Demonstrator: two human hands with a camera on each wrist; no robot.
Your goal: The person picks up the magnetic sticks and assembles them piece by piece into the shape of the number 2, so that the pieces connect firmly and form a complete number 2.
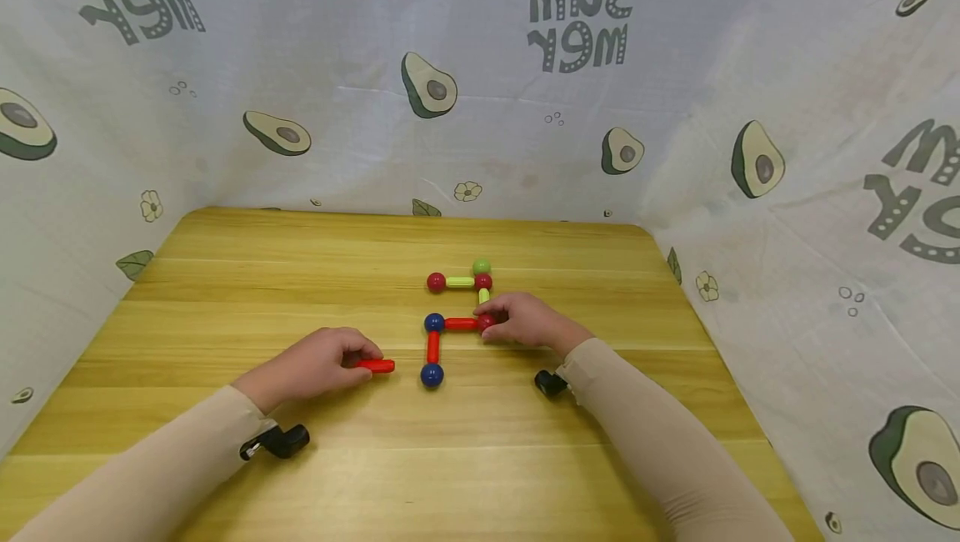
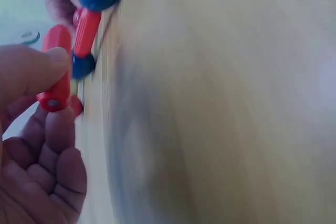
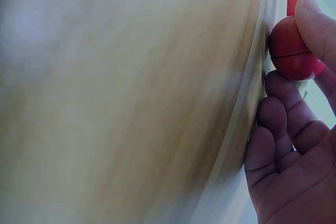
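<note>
My left hand (image 1: pixel 322 365) pinches a loose red magnetic rod (image 1: pixel 380 366) between thumb and fingers, left of a joined figure of rods and balls. A metal spot shows at the near end of that rod (image 2: pixel 60 90) in the left wrist view. With thumb and fingers, my right hand (image 1: pixel 527 321) holds a red ball (image 3: pixel 290 51) at the figure's right corner. From it a red rod (image 1: pixel 461 323) runs to a blue ball (image 1: pixel 434 323), then another red rod (image 1: pixel 433 348) reaches a second blue ball (image 1: pixel 432 375). Fingers partly cover the held ball.
Farther back, yellow-green rods (image 1: pixel 460 283) link dark red balls (image 1: pixel 437 282). A green ball (image 1: pixel 482 265) is at the far corner. Everything lies on a wooden table (image 1: pixel 300 275), with printed cloth (image 1: pixel 495 150) behind and at the sides. Each wrist carries a black camera (image 1: pixel 285 442).
</note>
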